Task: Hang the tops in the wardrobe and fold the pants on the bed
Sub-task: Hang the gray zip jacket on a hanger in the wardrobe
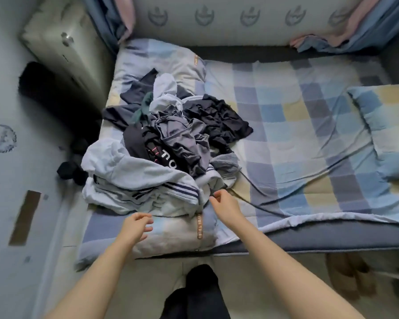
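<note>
Clothes in a tangled heap [168, 143] on the bed [286, 125], directly beyond both hands. Heap mixes dark and pale garments: a crumpled black top [219, 116] on its far right side, a grey shiny garment [184, 139] in the middle, a black piece with white lettering [148, 146] beside it, and a pale blue-white garment with navy stripes [134, 178] along the near edge, closest to the hands.

Left hand [135, 227] hovers over a pale checked pillow [177, 233] that lies just under the near edge of the heap; fingers loosely curled, holding nothing, apart from the cloth. Right hand [225, 203] reaches to the near right corner of the heap; fingers bent, thumb and fingertips close together just at the striped garment's edge. Cannot tell whether it touches or pinches the fabric.

Checked blue, yellow and grey bedsheet [309, 139] stretches away to the right of the right hand, with a second checked pillow [387, 125] far right. Thin dark cable [258, 183] runs across the sheet just beyond the right hand.
</note>
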Demonstrator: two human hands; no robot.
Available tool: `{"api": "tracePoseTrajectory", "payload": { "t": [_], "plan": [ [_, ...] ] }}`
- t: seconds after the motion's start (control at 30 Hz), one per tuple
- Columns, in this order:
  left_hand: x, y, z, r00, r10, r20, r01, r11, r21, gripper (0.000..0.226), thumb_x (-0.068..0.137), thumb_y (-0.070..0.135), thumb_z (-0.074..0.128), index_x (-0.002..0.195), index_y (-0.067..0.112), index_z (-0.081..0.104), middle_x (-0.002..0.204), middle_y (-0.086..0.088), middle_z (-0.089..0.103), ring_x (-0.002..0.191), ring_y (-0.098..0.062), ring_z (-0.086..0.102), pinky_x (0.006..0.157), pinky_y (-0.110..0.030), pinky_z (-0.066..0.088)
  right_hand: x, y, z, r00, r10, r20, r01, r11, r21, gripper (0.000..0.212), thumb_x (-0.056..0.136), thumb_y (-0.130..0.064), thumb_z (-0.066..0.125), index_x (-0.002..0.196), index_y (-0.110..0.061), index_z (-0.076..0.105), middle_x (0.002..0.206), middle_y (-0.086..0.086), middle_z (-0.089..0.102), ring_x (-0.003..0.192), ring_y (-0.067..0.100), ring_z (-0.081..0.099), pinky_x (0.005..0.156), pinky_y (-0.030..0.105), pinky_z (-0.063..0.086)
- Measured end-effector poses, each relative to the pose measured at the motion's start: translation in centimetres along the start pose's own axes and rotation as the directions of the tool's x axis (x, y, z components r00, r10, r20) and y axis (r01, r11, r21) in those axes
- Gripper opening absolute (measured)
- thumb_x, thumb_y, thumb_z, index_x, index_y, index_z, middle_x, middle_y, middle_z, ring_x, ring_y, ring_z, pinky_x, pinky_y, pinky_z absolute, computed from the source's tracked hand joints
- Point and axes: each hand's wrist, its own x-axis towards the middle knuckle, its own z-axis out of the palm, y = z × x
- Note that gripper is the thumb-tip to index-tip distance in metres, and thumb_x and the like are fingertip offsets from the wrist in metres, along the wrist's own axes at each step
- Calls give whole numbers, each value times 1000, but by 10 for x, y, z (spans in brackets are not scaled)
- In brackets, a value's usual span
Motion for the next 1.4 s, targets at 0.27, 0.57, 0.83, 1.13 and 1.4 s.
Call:
{"api": "tracePoseTrajectory", "payload": {
  "t": [0.27, 0.57, 0.83, 1.13, 1.4],
  "plan": [
    [92, -10, 13, 988, -154, -26, 141, 950, -280, 10, 98, 19, 54, 105, 14, 60, 112, -8, 66, 103, -24, 65, 92, -40, 50, 163, -17, 59, 988, -33, 150, 76, 954, -290, 48, 96, -33, 51, 126, 3, 43, 129, 22, 53, 120, 38, 49, 93, 39, 41],
    [130, -44, 33, 962, -271, 29, 250, 834, -492, 13, 99, 20, 54, 108, 13, 59, 117, -9, 66, 102, -26, 67, 97, -43, 49, 225, -1, 120, 903, -86, 421, 262, 887, -380, 45, 88, -6, 42, 132, -14, 40, 126, 17, 56, 113, 32, 53, 89, 35, 42],
    [130, -12, 13, 961, -274, -35, 125, 546, -828, 38, 96, 46, 53, 111, 12, 63, 109, -10, 70, 101, -29, 65, 93, -44, 52, 97, -58, 78, 475, -456, 753, 707, 707, -18, 17, 80, 12, 41, 70, 4, 51, 69, 1, 40, 68, 4, 31, 66, 10, 31],
    [91, 41, -38, 988, -127, -89, -25, 436, -900, 31, 87, 20, 65, 117, 10, 65, 117, -14, 69, 104, -29, 67, 87, -44, 54, 34, -50, -19, 591, -430, 682, 688, 710, -149, 36, 83, 13, 40, 83, -8, 69, 84, -12, 43, 74, -4, 44, 73, 9, 33],
    [-44, 110, -28, 896, 347, -278, -444, 718, -536, 32, 86, 6, 59, 111, 26, 66, 103, 0, 73, 98, -17, 68, 83, -36, 56, -21, -58, -54, 822, -234, 520, 434, 848, -305, 39, 97, -21, 47, 135, -29, 50, 133, -8, 52, 121, 12, 50, 104, 31, 40]
  ]
}}
